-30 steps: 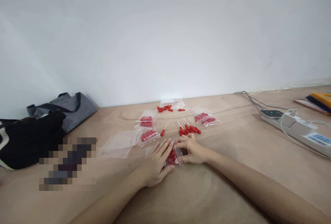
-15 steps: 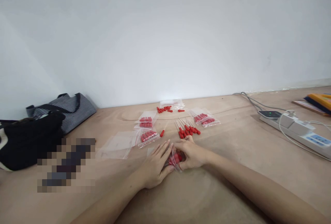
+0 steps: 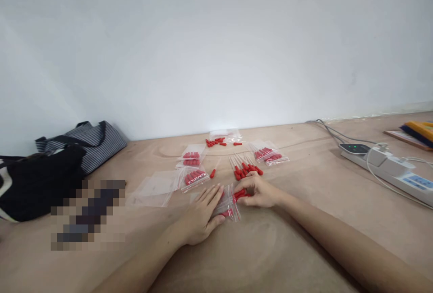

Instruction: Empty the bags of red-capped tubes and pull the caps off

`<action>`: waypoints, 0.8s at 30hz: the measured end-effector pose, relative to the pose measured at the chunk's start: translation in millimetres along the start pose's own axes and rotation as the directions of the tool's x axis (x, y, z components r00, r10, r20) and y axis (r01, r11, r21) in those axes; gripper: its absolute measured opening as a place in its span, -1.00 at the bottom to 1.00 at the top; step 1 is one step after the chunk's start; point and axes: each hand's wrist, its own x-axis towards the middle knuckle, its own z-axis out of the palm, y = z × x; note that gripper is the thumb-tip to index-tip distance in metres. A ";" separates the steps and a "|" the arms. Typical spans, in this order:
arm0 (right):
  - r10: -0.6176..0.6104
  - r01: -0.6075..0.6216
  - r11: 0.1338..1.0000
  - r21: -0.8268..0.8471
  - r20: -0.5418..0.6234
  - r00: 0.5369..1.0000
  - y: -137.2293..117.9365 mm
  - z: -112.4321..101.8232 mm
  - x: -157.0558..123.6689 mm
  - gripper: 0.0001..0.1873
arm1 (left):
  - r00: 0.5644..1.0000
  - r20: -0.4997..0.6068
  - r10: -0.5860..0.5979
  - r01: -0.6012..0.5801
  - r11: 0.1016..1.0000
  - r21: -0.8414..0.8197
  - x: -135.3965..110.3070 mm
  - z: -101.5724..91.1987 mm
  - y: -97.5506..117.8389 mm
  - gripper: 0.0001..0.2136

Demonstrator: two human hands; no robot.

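Observation:
My left hand (image 3: 202,212) lies flat on a small clear zip bag (image 3: 228,203) with a red seal strip, pinning it to the wooden table (image 3: 304,221). At the bag's mouth, my right hand (image 3: 259,190) pinches several red-capped droppers (image 3: 239,193). A loose pile of the same droppers (image 3: 245,167) lies just beyond my right hand. Filled bags of red caps (image 3: 192,176) (image 3: 191,157) (image 3: 269,153) are spread behind, and an empty clear bag (image 3: 154,188) lies to the left.
Loose red caps (image 3: 216,141) lie by the wall. A striped bag (image 3: 91,142) and a black one (image 3: 37,182) sit at the left. A power strip (image 3: 394,169) with cables and a yellow item (image 3: 419,130) are on the right.
My right hand has pulled back from inside the bag's mouth toward the right, drawing red-capped droppers out with it. My left hand stays pressed on the bag.

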 end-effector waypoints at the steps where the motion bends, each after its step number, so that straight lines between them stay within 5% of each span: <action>1: 0.014 -0.015 0.997 0.082 0.006 1.000 5.2 -5.6 -1.2 -0.78 | 1.000 -0.004 -0.006 0.006 1.000 0.003 -0.6 -0.8 0.0 -0.42; 7: 0.234 -0.206 0.888 0.411 -0.019 0.972 33.7 -38.4 -6.2 -0.67 | 1.000 -0.022 -0.006 0.006 1.000 0.018 -3.0 -4.3 -1.3 -0.43; 15: 0.408 -0.224 0.857 0.464 -0.348 0.844 43.3 -58.4 1.9 -0.73 | 0.996 0.016 -0.091 0.090 0.995 0.036 -3.8 -11.0 -3.0 -0.39; 20: 0.331 -0.192 0.937 0.292 -0.567 0.754 39.3 -27.6 22.3 -0.73 | 0.987 -0.111 -0.119 0.124 0.992 0.036 -0.1 -19.0 -3.6 -0.50; 24: 0.007 -0.177 0.962 -0.206 -0.633 0.774 34.8 0.8 35.4 -0.80 | 0.940 -0.304 -0.158 0.153 0.987 -0.041 20.1 -20.7 -16.1 -0.75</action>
